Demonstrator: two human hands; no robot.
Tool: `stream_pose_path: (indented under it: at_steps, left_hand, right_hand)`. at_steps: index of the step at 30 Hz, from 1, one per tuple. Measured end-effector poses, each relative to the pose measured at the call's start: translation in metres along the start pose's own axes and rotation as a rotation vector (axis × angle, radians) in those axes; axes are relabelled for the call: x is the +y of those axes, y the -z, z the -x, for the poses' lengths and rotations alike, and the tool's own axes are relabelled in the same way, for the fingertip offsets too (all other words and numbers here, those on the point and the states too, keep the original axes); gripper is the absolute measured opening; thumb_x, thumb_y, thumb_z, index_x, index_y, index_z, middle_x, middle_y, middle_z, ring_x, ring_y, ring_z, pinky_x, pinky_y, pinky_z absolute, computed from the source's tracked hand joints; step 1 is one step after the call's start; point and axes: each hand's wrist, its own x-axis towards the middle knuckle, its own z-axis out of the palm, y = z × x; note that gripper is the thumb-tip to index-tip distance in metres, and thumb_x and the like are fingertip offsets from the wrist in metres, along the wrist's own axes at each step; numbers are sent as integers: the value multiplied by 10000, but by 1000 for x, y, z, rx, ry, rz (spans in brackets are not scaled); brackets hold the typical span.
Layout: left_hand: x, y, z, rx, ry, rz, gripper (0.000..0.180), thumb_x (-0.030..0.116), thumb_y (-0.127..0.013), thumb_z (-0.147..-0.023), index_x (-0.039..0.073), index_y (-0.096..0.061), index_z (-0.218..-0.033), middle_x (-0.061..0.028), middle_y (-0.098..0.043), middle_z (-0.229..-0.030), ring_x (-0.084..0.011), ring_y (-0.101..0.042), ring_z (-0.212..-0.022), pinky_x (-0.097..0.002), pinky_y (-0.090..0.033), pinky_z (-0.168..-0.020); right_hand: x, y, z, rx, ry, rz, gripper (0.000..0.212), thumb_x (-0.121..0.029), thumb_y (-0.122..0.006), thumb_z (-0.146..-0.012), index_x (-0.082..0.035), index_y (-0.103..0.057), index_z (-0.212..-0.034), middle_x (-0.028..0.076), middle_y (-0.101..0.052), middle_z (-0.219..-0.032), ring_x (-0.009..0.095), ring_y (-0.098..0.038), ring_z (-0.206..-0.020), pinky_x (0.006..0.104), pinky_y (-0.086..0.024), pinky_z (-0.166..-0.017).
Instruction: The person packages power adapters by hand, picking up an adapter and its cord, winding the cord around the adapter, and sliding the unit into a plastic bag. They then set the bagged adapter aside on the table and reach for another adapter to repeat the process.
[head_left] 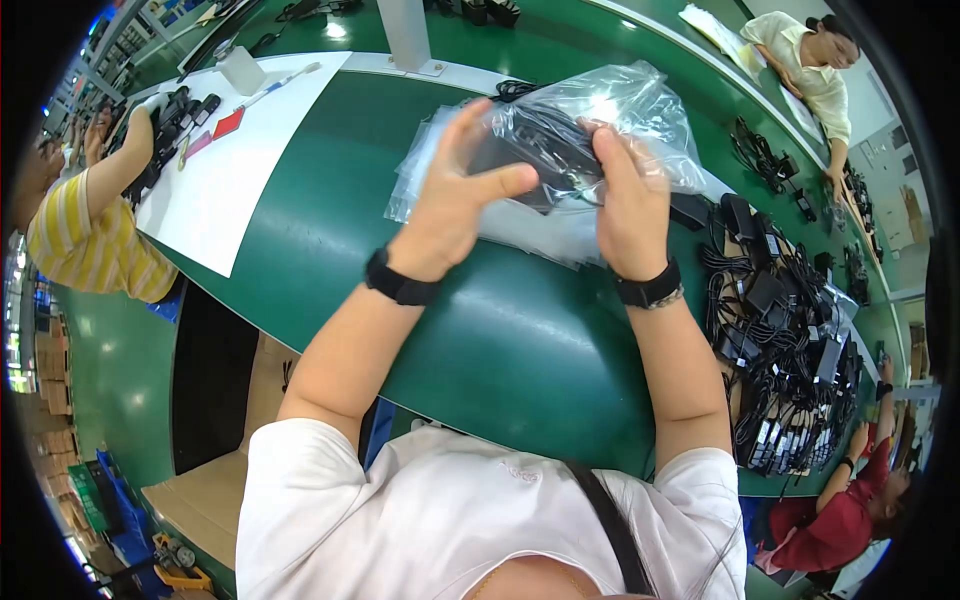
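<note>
A clear plastic bag (655, 115) with a black power adapter (550, 150) and its cable in it is between my hands, above the far part of the green table. My right hand (635, 205) grips the bag's right side, thumb toward the adapter; its other fingers are partly hidden and blurred. On the other side, my left hand (450, 205) has its thumb and fingers spread apart, beside the adapter and seemingly not gripping it. Beneath them lies a stack of flat clear bags (540, 238).
A large heap of black adapters with coiled cables (775, 330) covers the table at right. A white sheet (225, 190) lies at left, with a white bottle (240, 70) and a brush. A metal post (405, 40) rises at the far edge. Co-workers sit left, far right and near right.
</note>
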Motion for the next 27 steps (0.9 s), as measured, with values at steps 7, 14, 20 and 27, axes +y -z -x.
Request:
stream_pose_path:
  at_steps: [7,14,20,27]
  left_hand:
    - [12,-6,2,-37,234,-189,324,192,-695,-756,-19,-576,-972,-58,-607,-864,-101,-560,-809,-223,-433,-745]
    - [-12,-2,6,140,-72,-294,114,125,-632,-790,14,-613,-768,19,-543,-731,-35,-445,-674,-206,-371,-582]
    - [-9,-7,7,104,-287,-256,166,153,-651,-782,16,-583,-717,4,-550,-802,-55,-463,-691,-207,-382,-601]
    - [-9,-1,-1,197,-36,-314,268,196,-604,-828,51,-468,-649,36,-467,-672,-39,-402,-602,-200,-347,-516]
  right_hand:
    - [-7,3,10,-309,443,933,164,-104,-539,-863,-4,-638,-947,51,-634,-784,109,-571,-721,244,-451,-651]
    - [-5,3,12,-346,-66,598,360,-165,-364,-928,41,-443,-1212,115,-551,-1112,217,-542,-1003,305,-470,-758]
    - [-12,7,5,-174,-681,-166,301,-133,-436,-898,63,-521,-1110,114,-579,-1050,207,-560,-924,298,-460,-764]
    - [6,7,14,-329,165,533,205,-145,-536,-859,36,-633,-855,108,-598,-1066,172,-537,-947,274,-407,-807]
